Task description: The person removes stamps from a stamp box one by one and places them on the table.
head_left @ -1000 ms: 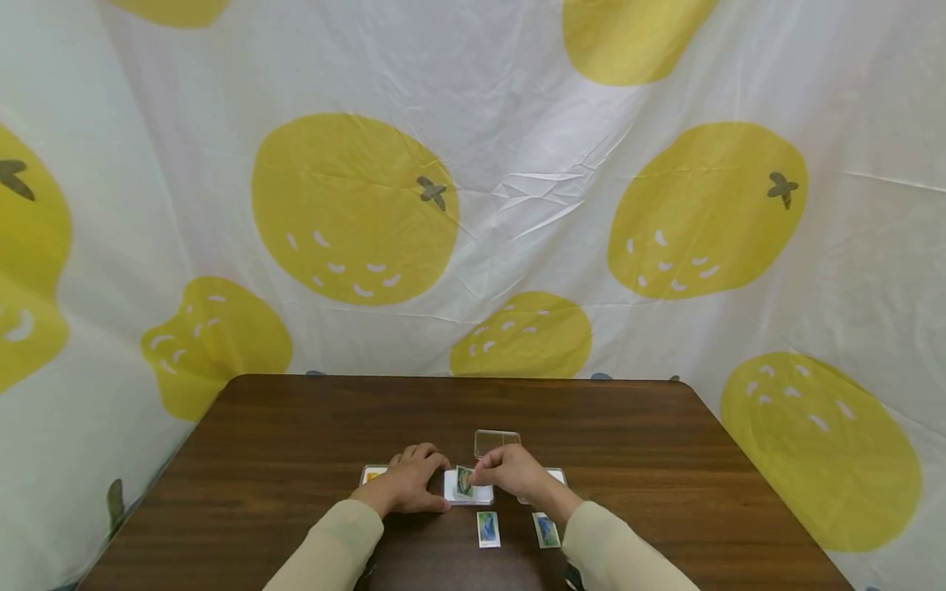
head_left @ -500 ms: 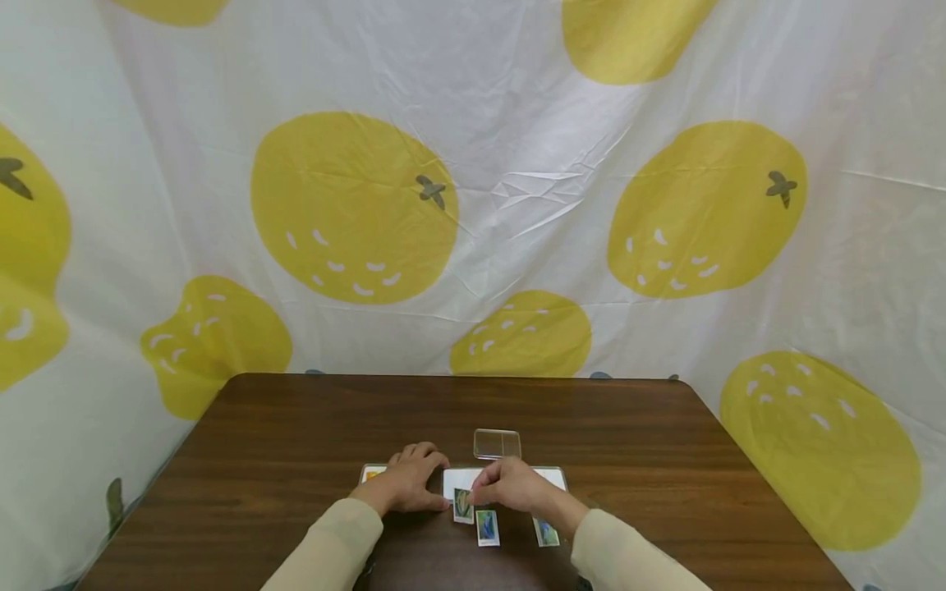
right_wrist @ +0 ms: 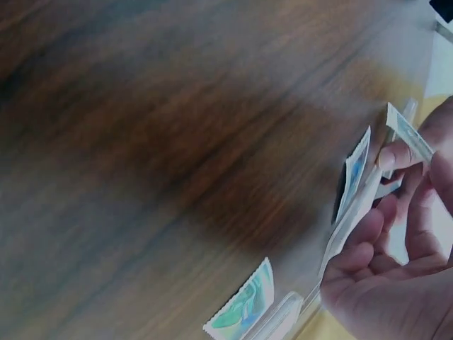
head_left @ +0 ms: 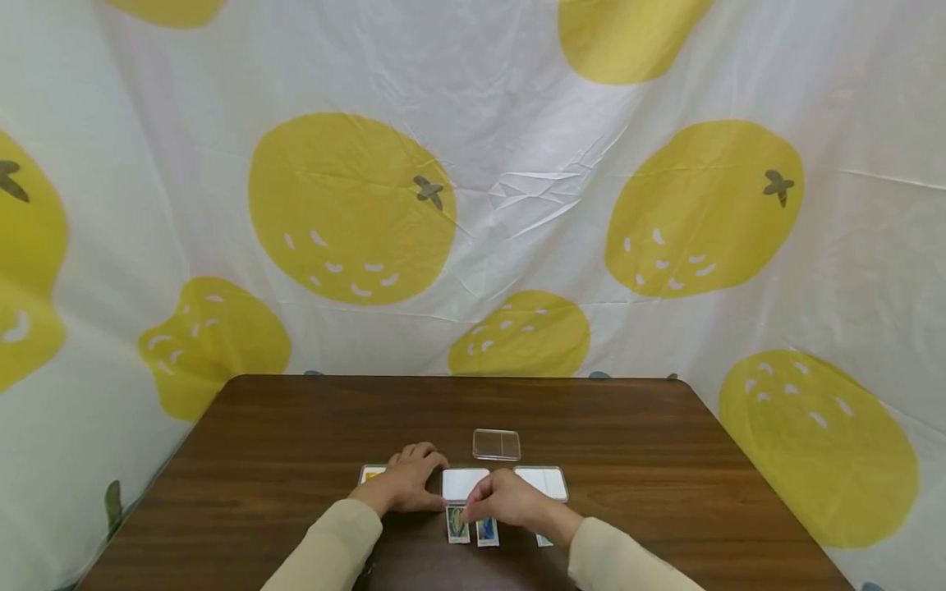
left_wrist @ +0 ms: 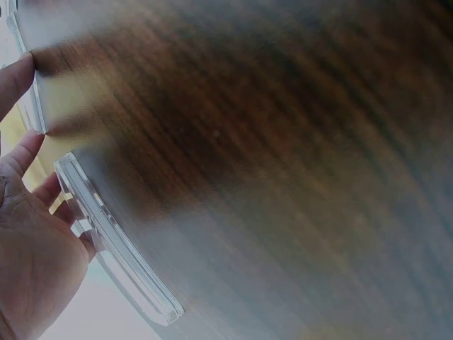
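Observation:
In the head view my right hand (head_left: 510, 499) pinches a small green stamp (head_left: 457, 525) with a white perforated edge. The right wrist view shows this stamp (right_wrist: 410, 133) tilted between thumb and fingers. Just right of it a blue-green stamp (head_left: 487, 533) lies on the table. Further right, another stamp (right_wrist: 244, 304) is partly hidden by my right forearm in the head view. My left hand (head_left: 405, 480) has its fingers spread, and its thumb and a fingertip touch the left edge of the middle clear case (head_left: 463, 483) with a white inside.
A clear plastic lid (head_left: 497, 445) lies behind the cases. To the right is another clear case (head_left: 543, 482) with a white inside. One with an orange-yellow pattern, the left case (head_left: 372, 472), is partly covered by my left hand. All lie on a brown wooden table (head_left: 332, 419).
My right hand has brought the green stamp from over the middle case toward me, down to the left of the blue-green stamp. My left hand has stayed in place.

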Demonstrator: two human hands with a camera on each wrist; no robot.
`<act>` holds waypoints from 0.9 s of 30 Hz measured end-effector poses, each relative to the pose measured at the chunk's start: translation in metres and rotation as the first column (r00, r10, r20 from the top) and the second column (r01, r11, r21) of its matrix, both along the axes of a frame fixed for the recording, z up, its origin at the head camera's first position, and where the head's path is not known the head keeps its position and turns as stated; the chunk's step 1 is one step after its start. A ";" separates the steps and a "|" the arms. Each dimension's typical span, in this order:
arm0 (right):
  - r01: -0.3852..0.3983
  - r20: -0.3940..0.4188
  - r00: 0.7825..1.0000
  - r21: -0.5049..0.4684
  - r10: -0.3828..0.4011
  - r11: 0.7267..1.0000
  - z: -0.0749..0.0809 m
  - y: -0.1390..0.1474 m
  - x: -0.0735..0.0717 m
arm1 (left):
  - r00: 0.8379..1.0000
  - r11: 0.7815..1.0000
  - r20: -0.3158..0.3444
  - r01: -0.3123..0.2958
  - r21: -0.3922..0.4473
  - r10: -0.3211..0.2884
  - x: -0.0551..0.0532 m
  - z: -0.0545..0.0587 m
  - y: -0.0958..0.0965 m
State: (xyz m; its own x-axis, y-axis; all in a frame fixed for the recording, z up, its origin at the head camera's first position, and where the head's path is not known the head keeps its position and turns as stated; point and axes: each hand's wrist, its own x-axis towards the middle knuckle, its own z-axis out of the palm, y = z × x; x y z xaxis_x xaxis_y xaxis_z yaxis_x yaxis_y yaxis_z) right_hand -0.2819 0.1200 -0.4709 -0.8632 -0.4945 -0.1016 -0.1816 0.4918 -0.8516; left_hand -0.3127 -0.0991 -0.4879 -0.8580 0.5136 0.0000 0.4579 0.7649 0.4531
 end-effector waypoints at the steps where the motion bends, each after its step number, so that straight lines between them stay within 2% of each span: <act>1: 0.007 -0.013 1.000 0.004 -0.007 1.000 0.000 -0.001 0.001 | 1.000 1.000 -0.002 0.000 -0.003 0.000 0.000 -0.001 0.000; 11: 0.099 -0.147 0.986 0.159 -0.076 0.982 -0.001 -0.003 0.005 | 1.000 1.000 0.017 0.000 0.001 0.000 -0.001 0.000 0.000; 21: 0.117 -0.215 0.974 0.196 -0.073 0.974 -0.002 -0.004 0.009 | 1.000 1.000 -0.002 -0.001 0.013 0.002 -0.006 -0.011 -0.002; 27: 0.114 -0.202 0.977 0.202 -0.073 0.973 -0.004 -0.004 0.008 | 1.000 1.000 0.002 0.003 0.004 -0.003 -0.001 -0.003 -0.001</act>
